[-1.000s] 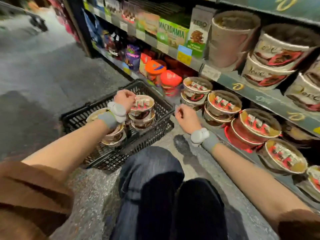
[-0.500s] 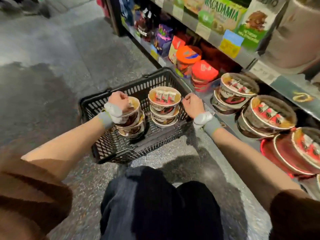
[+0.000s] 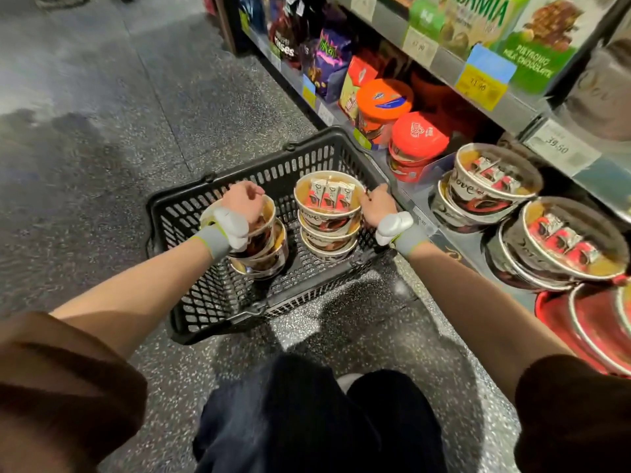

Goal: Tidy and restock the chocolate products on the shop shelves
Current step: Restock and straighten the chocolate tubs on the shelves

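step: restocking, mid-grab of Dove chocolate tubs out of the black basket at frame centre
left hand: curled over the top of the left tub stack
right hand: against the right tub stack, looks like gripping, fingers mostly hidden
next: lift and set tubs beside the shelf tubs at right

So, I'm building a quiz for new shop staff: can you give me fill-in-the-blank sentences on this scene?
1. The round Dove chocolate tubs stand stacked inside a black plastic ____.
2. The left hand rests on the ____ stack of tubs.
3. The flat-lidded tub left of the red-lidded tub has an ____ lid.

Missing words: basket; left; orange
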Motion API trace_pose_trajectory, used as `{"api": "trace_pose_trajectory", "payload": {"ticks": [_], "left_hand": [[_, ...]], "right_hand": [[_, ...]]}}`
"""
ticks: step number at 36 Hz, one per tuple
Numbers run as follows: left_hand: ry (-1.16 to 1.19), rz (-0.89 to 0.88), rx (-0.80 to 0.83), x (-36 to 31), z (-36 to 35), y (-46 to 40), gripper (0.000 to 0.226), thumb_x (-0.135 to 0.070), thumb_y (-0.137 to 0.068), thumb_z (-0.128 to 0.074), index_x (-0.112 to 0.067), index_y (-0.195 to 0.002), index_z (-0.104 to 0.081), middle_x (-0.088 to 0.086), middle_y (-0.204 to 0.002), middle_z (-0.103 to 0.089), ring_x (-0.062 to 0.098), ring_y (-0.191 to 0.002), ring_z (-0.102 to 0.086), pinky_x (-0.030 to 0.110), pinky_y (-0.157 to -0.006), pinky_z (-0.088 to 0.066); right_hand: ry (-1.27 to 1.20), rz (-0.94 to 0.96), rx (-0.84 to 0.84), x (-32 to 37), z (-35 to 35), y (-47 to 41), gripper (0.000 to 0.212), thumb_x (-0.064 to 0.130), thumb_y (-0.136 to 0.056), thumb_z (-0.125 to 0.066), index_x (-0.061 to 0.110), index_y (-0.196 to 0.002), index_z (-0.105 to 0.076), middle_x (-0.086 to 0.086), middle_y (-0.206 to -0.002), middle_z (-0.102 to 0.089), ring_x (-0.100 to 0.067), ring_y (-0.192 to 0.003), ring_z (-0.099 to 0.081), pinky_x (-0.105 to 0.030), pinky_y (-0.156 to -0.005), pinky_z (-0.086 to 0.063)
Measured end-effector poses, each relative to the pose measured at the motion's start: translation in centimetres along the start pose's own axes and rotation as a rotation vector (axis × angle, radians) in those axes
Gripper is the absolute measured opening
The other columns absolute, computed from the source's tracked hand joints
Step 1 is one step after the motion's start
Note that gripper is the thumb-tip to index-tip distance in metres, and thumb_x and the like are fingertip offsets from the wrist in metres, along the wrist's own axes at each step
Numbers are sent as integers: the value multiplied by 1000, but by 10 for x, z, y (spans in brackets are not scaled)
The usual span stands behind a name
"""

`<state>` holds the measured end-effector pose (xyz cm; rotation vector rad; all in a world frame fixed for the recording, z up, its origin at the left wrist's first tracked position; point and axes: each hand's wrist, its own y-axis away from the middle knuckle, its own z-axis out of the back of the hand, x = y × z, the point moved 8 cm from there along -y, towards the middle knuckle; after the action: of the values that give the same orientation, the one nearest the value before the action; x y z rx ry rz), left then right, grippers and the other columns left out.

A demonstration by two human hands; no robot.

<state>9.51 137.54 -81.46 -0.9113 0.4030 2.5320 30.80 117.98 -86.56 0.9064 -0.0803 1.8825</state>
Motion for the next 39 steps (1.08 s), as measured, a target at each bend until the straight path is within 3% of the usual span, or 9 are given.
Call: {"api": "trace_pose_trajectory", "payload": {"ticks": [4,8,17,25,28,30,33,36,39], "left_hand": [[-14,-23,-20,-7,-5,-8,21,-9,-90,-54,-9,-104,-69,10,-104,-69,25,-103,-62,23,-84,-40],[-14,-72,11,-26,-19,-21,20,-12,-88,-58,-12,-105,-70,9,-103,-71,23,-100,-64,22,-84,-41],[44,-55,139,-53,-43,-21,25,-27,-93,-56,-17,-111,-70,5,-110,-70,23,-106,-62,29,-90,-46],[364,-124,325,-89,-49,11,30,-35,-95,-53,-13,-102,-73,3,-99,-70,16,-94,-62,41,-96,-50],[411,-101,312,-112,-45,36,48,-33,-97,-50,2,-68,-65,-3,-55,-58,2,-55,-52,16,-64,-47],[425,-118,312,-125,-43,48,50,-35,-97,-50,10,-81,-67,-6,-47,-52,-3,-41,-47,11,-52,-43],[431,-144,367,-141,-50,68,48,-49,-90,-56,-9,-64,-59,5,-56,-54,11,-50,-50,26,-63,-51],[424,-201,387,-152,-50,80,50,-36,-93,-57,11,-80,-66,5,-49,-55,5,-40,-35,18,-45,-32],[427,-295,446,-176,-60,110,43,-26,-94,-57,14,-110,-61,30,-103,-66,-5,-44,-42,9,-46,-36]], "right_hand": [[-10,59,35,4,-1,-8,33,25,-101,-39,-3,-90,-53,-17,-84,-60,-31,-74,-56,-39,-75,-46],[17,86,25,5,-4,-14,51,27,-100,-41,9,-53,-34,-6,-52,-38,-19,-45,-35,-32,-53,-32],[-160,82,-69,3,23,-1,44,19,-92,-53,12,-54,-33,-7,-53,-38,-21,-54,-36,-31,-58,-30],[-424,-7,-96,-14,80,53,27,17,-91,-60,14,-68,-47,11,-24,-40,0,-25,-41,-11,-33,-27],[-432,-41,-103,-24,100,75,41,21,-90,-61,7,-53,-52,11,-26,-44,-1,-23,-37,-12,-35,-30],[-471,-50,-113,-32,110,88,42,20,-91,-61,6,-51,-55,9,-29,-47,-3,-24,-37,-15,-35,-32],[-544,-73,-152,-46,126,112,29,16,-91,-58,-2,-69,-62,-4,-45,-55,-5,-27,-38,-18,-33,-31],[-624,-91,-192,-52,131,131,22,14,-90,-58,-7,-84,-65,-5,-46,-56,-5,-26,-38,-18,-34,-31],[-667,-134,-258,-79,144,163,30,16,-87,-61,-5,-68,-66,5,-34,-53,-6,-29,-40,-20,-39,-35]]}}
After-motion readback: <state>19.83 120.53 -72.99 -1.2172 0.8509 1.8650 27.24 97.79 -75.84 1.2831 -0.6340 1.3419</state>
